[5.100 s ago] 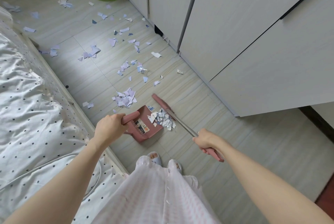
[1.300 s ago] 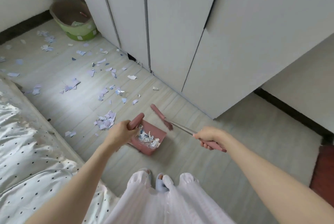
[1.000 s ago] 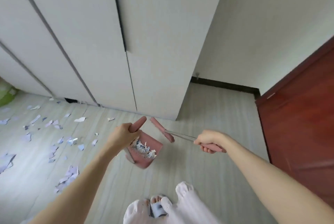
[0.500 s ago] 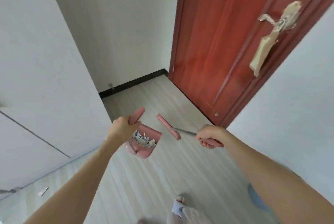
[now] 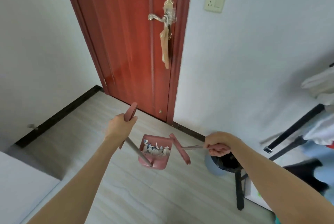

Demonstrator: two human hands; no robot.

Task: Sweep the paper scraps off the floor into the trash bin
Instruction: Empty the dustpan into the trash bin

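- Pink plastic fills both fists: the left hand is clenched round the pink grip of the dustpan handle, whose metal shaft slants down to the pan.
- The dustpan hangs clear of the floor, tilted back, between the two hands.
- The paper scraps, white and pale blue, lie heaped inside the dustpan.
- The right hand is clenched round the grip of the broom; its thin metal shaft runs left to a narrow pink head held just beside the dustpan's right edge.
- The trash bin, pale blue with a black liner, stands on the floor below the right wrist, partly hidden by the forearm.
- The floor is pale wood-grain board.
- A red door stands shut ahead, something beige hanging from its brass handle.
- A wall socket sits to the door's right.
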